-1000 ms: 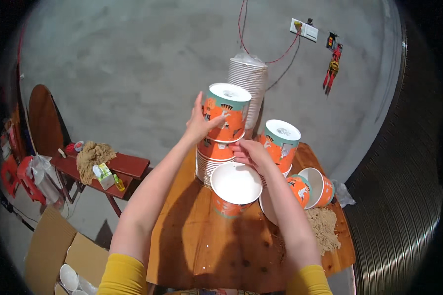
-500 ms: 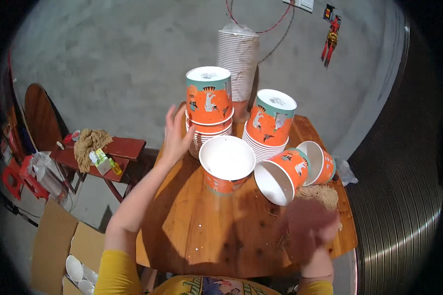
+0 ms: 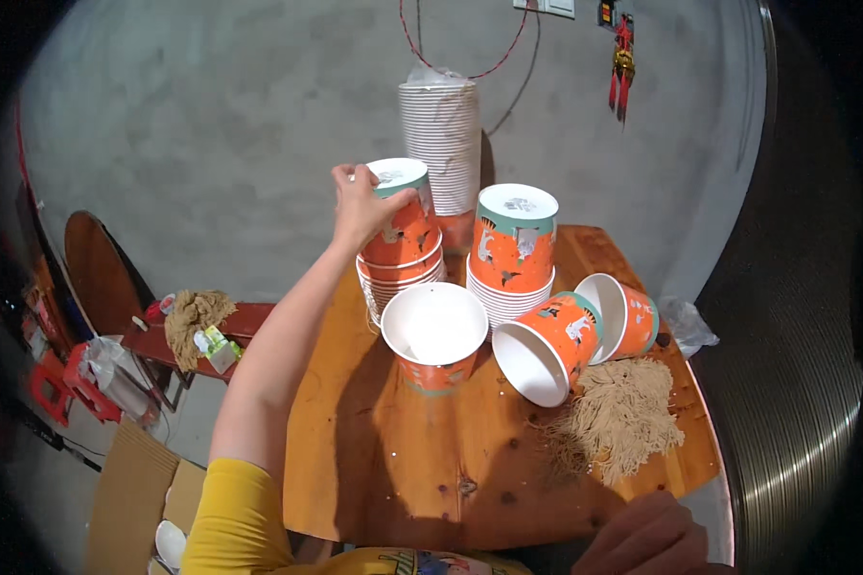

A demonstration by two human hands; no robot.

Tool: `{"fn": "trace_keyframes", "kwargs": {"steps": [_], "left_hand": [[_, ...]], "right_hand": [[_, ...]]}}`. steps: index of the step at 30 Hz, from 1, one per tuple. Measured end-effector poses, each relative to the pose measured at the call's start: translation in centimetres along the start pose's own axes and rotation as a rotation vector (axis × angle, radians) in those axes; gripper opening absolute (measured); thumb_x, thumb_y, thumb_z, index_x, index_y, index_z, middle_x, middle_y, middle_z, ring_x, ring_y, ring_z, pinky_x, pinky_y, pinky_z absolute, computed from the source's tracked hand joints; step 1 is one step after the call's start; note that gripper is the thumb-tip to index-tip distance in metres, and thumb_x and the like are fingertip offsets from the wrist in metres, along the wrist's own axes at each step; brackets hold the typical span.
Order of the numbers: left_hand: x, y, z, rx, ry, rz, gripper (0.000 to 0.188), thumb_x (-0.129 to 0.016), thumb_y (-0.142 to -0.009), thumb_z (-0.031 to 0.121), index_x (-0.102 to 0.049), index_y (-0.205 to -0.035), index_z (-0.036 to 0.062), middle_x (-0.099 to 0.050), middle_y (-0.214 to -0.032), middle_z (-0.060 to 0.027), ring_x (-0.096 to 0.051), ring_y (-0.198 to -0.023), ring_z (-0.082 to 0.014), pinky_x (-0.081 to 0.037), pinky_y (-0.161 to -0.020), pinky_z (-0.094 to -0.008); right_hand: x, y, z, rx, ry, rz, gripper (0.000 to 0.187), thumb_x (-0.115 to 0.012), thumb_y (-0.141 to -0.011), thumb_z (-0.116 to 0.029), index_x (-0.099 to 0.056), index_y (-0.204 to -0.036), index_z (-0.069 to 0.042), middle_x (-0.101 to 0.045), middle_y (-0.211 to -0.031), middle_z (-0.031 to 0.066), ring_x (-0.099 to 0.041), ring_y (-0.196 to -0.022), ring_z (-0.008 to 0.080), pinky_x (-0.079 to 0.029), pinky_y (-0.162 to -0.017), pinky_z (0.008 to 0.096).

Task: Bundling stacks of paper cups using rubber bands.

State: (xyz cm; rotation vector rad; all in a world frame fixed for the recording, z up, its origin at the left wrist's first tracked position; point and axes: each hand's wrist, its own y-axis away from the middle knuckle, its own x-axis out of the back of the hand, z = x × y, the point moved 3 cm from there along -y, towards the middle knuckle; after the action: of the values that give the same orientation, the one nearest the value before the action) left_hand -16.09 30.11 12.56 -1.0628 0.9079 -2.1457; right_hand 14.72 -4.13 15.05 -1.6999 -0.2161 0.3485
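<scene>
My left hand [image 3: 364, 203] grips the base of an upside-down orange paper bucket [image 3: 405, 240] with a green band, fingers on its white bottom and thumb along its side. That bucket tops a nested stack at the table's left. In front of it stands a paper bucket [image 3: 434, 331], mouth up, with a white inside. To the right is a second upside-down stack [image 3: 514, 244]. My right hand [image 3: 645, 539] is low at the table's near right edge, shadowed and slightly blurred; what its fingers do is unclear. Beyond it lies a tan stringy cloth [image 3: 628, 412].
Two paper buckets lie on their sides, one nearer [image 3: 547, 350] and one farther [image 3: 623, 316]. A tall column of white-rimmed buckets [image 3: 439, 144] stands against the wall. An open cardboard box [image 3: 139, 494] is at lower left, near a red bench [image 3: 254, 316]. A ribbed dark shutter [image 3: 796, 383] flanks the right.
My left hand has moved from beside the left stack onto its top bucket and closed on it. The right hand has drawn back from the cloth toward me. The view has shifted.
</scene>
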Motion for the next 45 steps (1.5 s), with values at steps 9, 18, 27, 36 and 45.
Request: {"fn": "trace_keyframes", "kwargs": {"steps": [9,18,27,36,45], "left_hand": [[0.6,-2.1,0.3,-0.058,-0.018,0.154,0.061,-0.079,-0.065,0.042,-0.046,-0.091,-0.0014,-0.036,-0.107,-0.0203,-0.044,-0.099,-0.0373,-0.045,-0.085,-0.0438],[5.8,-8.3,3.3,0.11,0.219,0.236,0.068,-0.075,-0.071,0.052,-0.045,-0.104,0.0008,-0.029,-0.117,-0.0171,-0.037,-0.112,-0.0306,-0.04,-0.093,-0.0368],[5.8,-10.7,1.6,0.227,0.589,0.148,0.073,-0.075,-0.069,0.059,-0.047,-0.107,0.0034,-0.031,-0.119,-0.0162,-0.038,-0.109,-0.0243,-0.042,-0.091,-0.0358],[4.5,-11.2,4.8,0.045,0.423,0.137,0.069,-0.075,-0.07,0.055,-0.047,-0.105,0.0033,-0.032,-0.116,-0.016,-0.038,-0.107,-0.0244,-0.039,-0.093,-0.0341],[4.0,-6.4,-0.2,0.133,0.01,-0.011,0.071,-0.073,-0.071,0.055,-0.044,-0.111,0.0034,-0.031,-0.118,-0.0179,-0.046,-0.108,-0.032,-0.046,-0.089,-0.0404]], "right_hand": [[1.8,-0.1,-0.9,-0.085,0.092,0.235,0.017,-0.058,-0.088,-0.021,-0.05,-0.081,-0.007,-0.061,-0.069,0.0095,-0.05,-0.047,0.0168,-0.034,-0.038,0.0283],[5.2,-0.5,-0.4,-0.206,-0.104,-0.093,0.042,-0.055,-0.086,-0.057,-0.055,-0.089,-0.016,-0.063,-0.083,0.0053,-0.056,-0.063,0.0175,-0.047,-0.062,0.0307],[4.6,-0.2,0.7,-0.098,-0.124,-0.133,0.043,-0.051,-0.09,-0.055,-0.056,-0.086,-0.012,-0.062,-0.081,0.0066,-0.053,-0.052,0.0142,-0.041,-0.041,0.0238],[4.9,-0.1,0.7,-0.079,-0.158,-0.204,0.042,-0.048,-0.092,-0.053,-0.056,-0.086,-0.012,-0.063,-0.082,0.0063,-0.055,-0.055,0.0143,-0.042,-0.043,0.0246],[5.2,-0.1,0.7,-0.109,-0.18,-0.197,0.041,-0.047,-0.093,-0.05,-0.058,-0.079,-0.013,-0.063,-0.078,0.0052,-0.051,-0.051,0.0156,-0.037,-0.042,0.0272]]}}
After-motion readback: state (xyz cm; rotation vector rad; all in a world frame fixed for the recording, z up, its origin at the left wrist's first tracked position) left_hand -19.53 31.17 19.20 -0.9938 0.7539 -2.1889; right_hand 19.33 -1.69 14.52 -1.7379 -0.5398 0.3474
